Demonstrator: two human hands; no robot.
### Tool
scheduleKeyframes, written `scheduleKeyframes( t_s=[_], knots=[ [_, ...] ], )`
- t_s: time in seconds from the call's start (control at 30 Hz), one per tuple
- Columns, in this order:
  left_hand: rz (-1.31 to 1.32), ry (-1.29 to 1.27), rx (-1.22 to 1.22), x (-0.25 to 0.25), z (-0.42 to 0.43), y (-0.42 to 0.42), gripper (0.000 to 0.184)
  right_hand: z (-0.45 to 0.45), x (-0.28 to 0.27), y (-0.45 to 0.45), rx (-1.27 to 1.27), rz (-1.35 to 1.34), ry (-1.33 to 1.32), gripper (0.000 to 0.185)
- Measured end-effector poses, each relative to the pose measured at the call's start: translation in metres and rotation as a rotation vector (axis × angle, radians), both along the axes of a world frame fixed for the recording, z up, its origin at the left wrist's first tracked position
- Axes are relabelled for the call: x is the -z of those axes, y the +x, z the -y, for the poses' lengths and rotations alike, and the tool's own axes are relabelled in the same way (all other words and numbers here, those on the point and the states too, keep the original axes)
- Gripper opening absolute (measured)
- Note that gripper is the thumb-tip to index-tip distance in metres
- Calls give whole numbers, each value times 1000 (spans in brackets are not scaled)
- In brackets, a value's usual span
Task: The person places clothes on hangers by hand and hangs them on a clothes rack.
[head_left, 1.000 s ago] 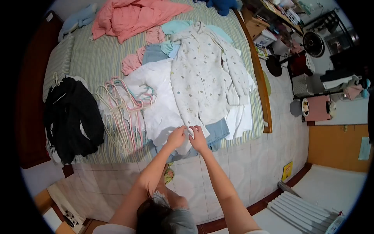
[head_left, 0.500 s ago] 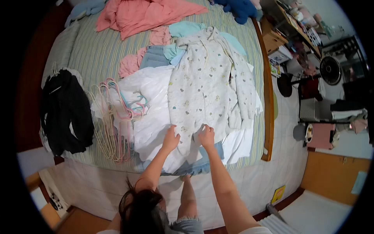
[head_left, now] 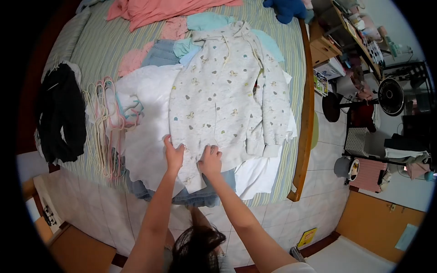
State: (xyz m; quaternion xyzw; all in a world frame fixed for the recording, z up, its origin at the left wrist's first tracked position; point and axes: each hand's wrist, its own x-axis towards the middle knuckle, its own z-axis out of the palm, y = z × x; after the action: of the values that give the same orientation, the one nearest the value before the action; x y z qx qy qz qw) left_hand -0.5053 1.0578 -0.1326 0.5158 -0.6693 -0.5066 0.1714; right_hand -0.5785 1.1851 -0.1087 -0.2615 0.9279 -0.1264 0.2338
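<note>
A light grey hooded sweatshirt (head_left: 218, 95) with small printed figures and drawstrings lies spread on the bed, its hood away from me. My left hand (head_left: 174, 157) rests at its lower left edge, thumb and forefinger apart. Close by, my right hand (head_left: 210, 161) has its fingers curled on the lower front, gripping the cloth. A narrow patterned piece of the sweatshirt hangs down between my wrists. Beneath it lie white clothes (head_left: 145, 91) and blue denim (head_left: 200, 198).
Several pale and pink hangers (head_left: 107, 132) lie left of the white clothes, with a black garment (head_left: 63, 113) beyond them. A pink cover (head_left: 159, 11) lies across the bed's far side. The wooden bed edge (head_left: 304, 150) and a black fan (head_left: 391, 96) stand to the right.
The view has shifted, so the bed and clothes sit further left. My hands remain at the sweatshirt's lower part, and its lower front is spread flatter.
</note>
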Motion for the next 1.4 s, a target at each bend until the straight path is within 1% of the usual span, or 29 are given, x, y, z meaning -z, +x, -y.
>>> scheduleKeyframes(
  t_s=[0.1, 0.2, 0.3, 0.4, 0.43, 0.5, 0.53, 0.6, 0.63, 0.67, 0.73, 0.8, 0.87, 0.9, 0.93, 1.0, 1.03, 1.07, 1.13, 1.17, 1.23, 1.3, 1.33, 1.37, 1.4],
  knots=[
    [33, 52, 97, -8, 4, 5, 43, 2, 5, -2, 17, -53, -29, 54],
    [-188, 119, 85, -11, 8, 12, 33, -1, 6, -7, 19, -50, -69, 48],
    [-124, 34, 65, -36, 20, 18, 31, -10, 3, -15, -34, -49, -190, 44],
    [-175, 53, 44, -59, 43, 26, 31, -10, -19, -17, -15, -48, -298, 42],
    [-228, 82, 42, -64, 53, 31, 32, -7, -34, -13, 1, -50, -317, 38],
    [-344, 144, 36, -78, 71, 44, 34, 0, -60, 2, -40, -34, -253, 37],
    [-399, 160, 36, -92, 77, 49, 35, 0, -73, 8, -61, -32, -217, 37],
    [-513, 190, 37, -120, 87, 59, 38, 3, -97, 32, -49, -2, -308, 35],
    [-496, 275, 4, -128, 91, 69, 38, 4, -105, 45, -57, 1, -331, 35],
    [-532, 315, -7, -135, 94, 78, 39, 6, -113, 61, -64, 7, -357, 35],
    [-591, 393, -23, -153, 97, 98, 41, 13, -141, 92, -91, 52, -463, 35],
    [-583, 425, -96, -157, 98, 121, 38, 22, -168, 124, -124, 325, -289, 39],
    [-561, 466, -163, -153, 96, 146, 35, 26, -177, 160, -297, 412, -276, 40],
    [-482, 346, -156, -126, 95, 162, 31, 28, -183, 179, -351, 440, -329, 40],
    [-347, 294, -99, -122, 95, 172, 31, 29, -187, 198, -405, 470, -381, 40],
    [-79, 194, 12, -111, 98, 191, 31, 26, -172, 236, -524, 602, -366, 40],
    [52, 96, 87, -109, 101, 195, 36, 24, -161, 251, -582, 667, -355, 41],
    [121, 80, 165, -106, 104, 201, 37, 23, -148, 264, -623, 665, -327, 41],
    [257, 50, 323, -132, 113, 187, 39, 20, -115, 277, -706, 659, -268, 42],
    [286, -1, 413, -134, 117, 181, 34, 22, -98, 275, -694, 654, -212, 41],
    [278, -66, 488, -133, 121, 167, 28, 32, -66, 260, -671, 647, -104, 40],
    [258, -162, 554, -127, 125, 155, 23, 47, -53, 237, -591, 571, -2, 39],
    [241, -223, 583, -122, 127, 149, 21, 50, -41, 213, -631, 536, -315, 36],
    [222, -283, 612, -118, 129, 145, 19, 69, -47, 190, -554, 559, -117, 31],
    [215, -290, 592, -116, 131, 142, 18, 82, -55, 168, -472, 493, -118, 26]
  ],
)
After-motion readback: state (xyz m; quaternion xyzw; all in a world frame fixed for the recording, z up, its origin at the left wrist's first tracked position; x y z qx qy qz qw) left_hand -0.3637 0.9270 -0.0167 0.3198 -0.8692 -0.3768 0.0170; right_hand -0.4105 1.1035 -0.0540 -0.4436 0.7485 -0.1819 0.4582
